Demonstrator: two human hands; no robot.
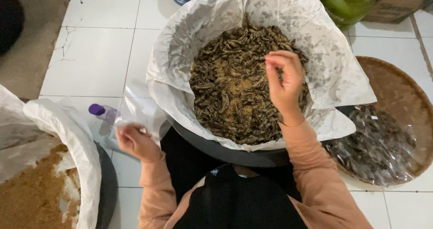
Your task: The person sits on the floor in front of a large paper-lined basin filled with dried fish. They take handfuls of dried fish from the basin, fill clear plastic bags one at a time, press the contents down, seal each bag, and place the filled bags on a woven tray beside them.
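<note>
A dark basin (pixel 234 154) lined with greasy white paper (pixel 333 66) sits in front of me, filled with dark brown fried strips and crumbs (pixel 230 89). My right hand (pixel 284 82) hovers over the pile with thumb and fingertips pinched together; whether a strip is between them I cannot tell. My left hand (pixel 135 141) is low at the left of the basin, gripping the edge of a clear plastic bag (pixel 140 111) that stands up from it.
A second paper-lined basin (pixel 58 166) with light brown crumbs sits at the lower left. A woven round tray (pixel 406 98) with filled clear bags (pixel 374 148) lies at the right. A purple-capped bottle (pixel 103 112) lies on the white tiled floor. Jugs and a box stand beyond.
</note>
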